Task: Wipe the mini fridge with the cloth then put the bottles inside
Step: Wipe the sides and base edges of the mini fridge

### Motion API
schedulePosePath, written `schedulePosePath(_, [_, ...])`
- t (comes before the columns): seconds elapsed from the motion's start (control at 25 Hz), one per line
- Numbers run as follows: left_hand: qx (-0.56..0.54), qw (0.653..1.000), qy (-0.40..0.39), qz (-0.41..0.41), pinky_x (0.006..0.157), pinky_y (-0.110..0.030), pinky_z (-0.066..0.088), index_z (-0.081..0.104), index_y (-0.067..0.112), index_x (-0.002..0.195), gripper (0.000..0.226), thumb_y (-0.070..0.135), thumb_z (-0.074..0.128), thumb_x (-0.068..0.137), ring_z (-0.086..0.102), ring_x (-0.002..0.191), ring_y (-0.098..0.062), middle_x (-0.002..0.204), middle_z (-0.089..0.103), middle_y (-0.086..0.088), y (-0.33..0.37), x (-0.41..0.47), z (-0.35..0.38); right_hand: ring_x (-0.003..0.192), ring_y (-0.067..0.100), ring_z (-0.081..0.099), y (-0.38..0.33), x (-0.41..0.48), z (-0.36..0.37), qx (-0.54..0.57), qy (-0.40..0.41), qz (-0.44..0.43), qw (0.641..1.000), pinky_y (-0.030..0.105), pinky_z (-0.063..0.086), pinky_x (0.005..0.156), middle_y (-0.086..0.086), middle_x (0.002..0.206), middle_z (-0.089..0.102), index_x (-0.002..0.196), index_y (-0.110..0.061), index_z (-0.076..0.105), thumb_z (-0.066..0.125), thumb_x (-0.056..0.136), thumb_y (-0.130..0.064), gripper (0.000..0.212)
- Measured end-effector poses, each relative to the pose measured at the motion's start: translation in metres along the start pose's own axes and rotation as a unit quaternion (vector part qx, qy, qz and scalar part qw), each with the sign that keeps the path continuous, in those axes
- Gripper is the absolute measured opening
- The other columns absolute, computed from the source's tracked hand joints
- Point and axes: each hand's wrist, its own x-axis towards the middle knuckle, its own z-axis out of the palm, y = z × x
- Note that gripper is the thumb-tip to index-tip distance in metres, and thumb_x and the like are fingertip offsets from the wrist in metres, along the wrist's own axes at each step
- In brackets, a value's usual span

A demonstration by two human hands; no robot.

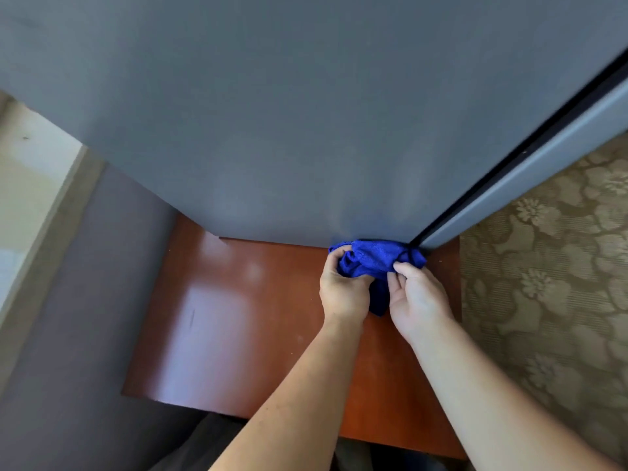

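Two hands, left hand (343, 294) and right hand (419, 302), fingers clamped on bunched cloth (373, 258) at mini fridge (272, 147) base; risk: loose folds slipping mid-wipe.

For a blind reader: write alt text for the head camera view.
Two bare hands, left hand and right hand, bunch a blue cloth against the bottom edge of a grey mini fridge, beside its dark door seam. The fridge stands on a glossy reddish wooden table, with floral patterned carpet to the right.

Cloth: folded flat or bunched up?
Bunched. The blue cloth sits crumpled between the left hand and right hand at the fridge's base.
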Motion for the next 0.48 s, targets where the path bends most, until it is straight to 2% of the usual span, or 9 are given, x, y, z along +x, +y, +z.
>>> schedulePosePath(0.04, [-0.006, 1.000, 0.014, 0.005, 0.086, -0.036, 0.061, 0.067, 0.033, 0.096, 0.049, -0.004, 0.074, 0.065, 0.075, 0.085, -0.021, 0.095, 0.079, -0.001, 0.002, 0.004, -0.009, 0.087, 0.011, 0.070, 0.010, 0.000, 0.006, 0.000, 0.000, 0.003, 1.000, 0.025, 0.057, 0.093, 0.005, 0.092, 0.072, 0.092, -0.008, 0.064, 0.050, 0.097, 0.012, 0.025])
schedulePosePath(0.12, [-0.016, 0.998, 0.057, 0.035, 0.081, -0.027, 0.059, 0.063, 0.024, 0.098, 0.052, -0.019, 0.069, 0.070, 0.070, 0.080, -0.019, 0.099, 0.076, -0.010, 0.013, 0.015, -0.038, 0.074, 0.007, 0.073, 0.042, -0.003, 0.030, -0.013, -0.013, 0.030, 0.999, 0.017, 0.059, 0.070, 0.006, 0.093, 0.074, 0.095, -0.005, 0.067, 0.052, 0.096, 0.012, 0.023])
schedulePosePath(0.2, [-0.002, 0.993, 0.108, 0.048, 0.089, -0.036, 0.058, 0.061, 0.018, 0.106, 0.054, -0.024, 0.066, 0.073, 0.067, 0.087, -0.021, 0.107, 0.073, -0.018, 0.029, 0.030, -0.075, 0.068, 0.007, 0.072, 0.077, -0.008, 0.057, -0.027, -0.038, 0.059, 0.997, 0.015, 0.058, 0.060, 0.009, 0.100, 0.071, 0.114, 0.005, 0.066, 0.052, 0.095, 0.012, 0.024])
schedulePosePath(0.24, [0.016, 0.989, 0.140, 0.050, 0.093, -0.041, 0.058, 0.060, 0.019, 0.110, 0.055, -0.022, 0.066, 0.073, 0.067, 0.090, -0.021, 0.110, 0.073, -0.019, 0.037, 0.038, -0.100, 0.070, 0.008, 0.071, 0.098, -0.013, 0.074, -0.039, -0.052, 0.080, 0.995, 0.015, 0.058, 0.061, 0.009, 0.099, 0.069, 0.124, 0.008, 0.062, 0.053, 0.095, 0.011, 0.031])
schedulePosePath(0.32, [0.043, 0.978, 0.198, 0.049, 0.094, -0.042, 0.058, 0.061, 0.027, 0.109, 0.055, -0.014, 0.069, 0.073, 0.070, 0.094, -0.023, 0.109, 0.073, -0.010, 0.058, 0.049, -0.154, 0.077, 0.009, 0.067, 0.138, -0.026, 0.111, -0.062, -0.081, 0.124, 0.987, 0.016, 0.058, 0.066, 0.007, 0.096, 0.068, 0.133, 0.009, 0.057, 0.056, 0.095, 0.008, 0.038])
schedulePosePath(0.4, [0.039, 0.974, 0.220, 0.045, 0.092, -0.038, 0.060, 0.066, 0.034, 0.108, 0.054, -0.006, 0.071, 0.071, 0.073, 0.102, -0.020, 0.111, 0.074, -0.001, 0.079, 0.056, -0.198, 0.083, 0.011, 0.068, 0.165, -0.041, 0.143, -0.020, -0.095, 0.176, 0.980, 0.016, 0.058, 0.069, 0.010, 0.105, 0.070, 0.133, 0.005, 0.058, 0.057, 0.094, 0.010, 0.039])
schedulePosePath(0.48, [0.042, 0.975, 0.216, 0.043, 0.089, -0.032, 0.060, 0.067, 0.033, 0.118, 0.058, -0.003, 0.071, 0.072, 0.073, 0.102, -0.014, 0.114, 0.075, 0.002, 0.090, 0.059, -0.222, 0.087, 0.011, 0.068, 0.182, -0.050, 0.163, 0.009, -0.109, 0.203, 0.973, 0.016, 0.058, 0.072, 0.011, 0.112, 0.069, 0.129, 0.000, 0.062, 0.057, 0.095, 0.011, 0.036])
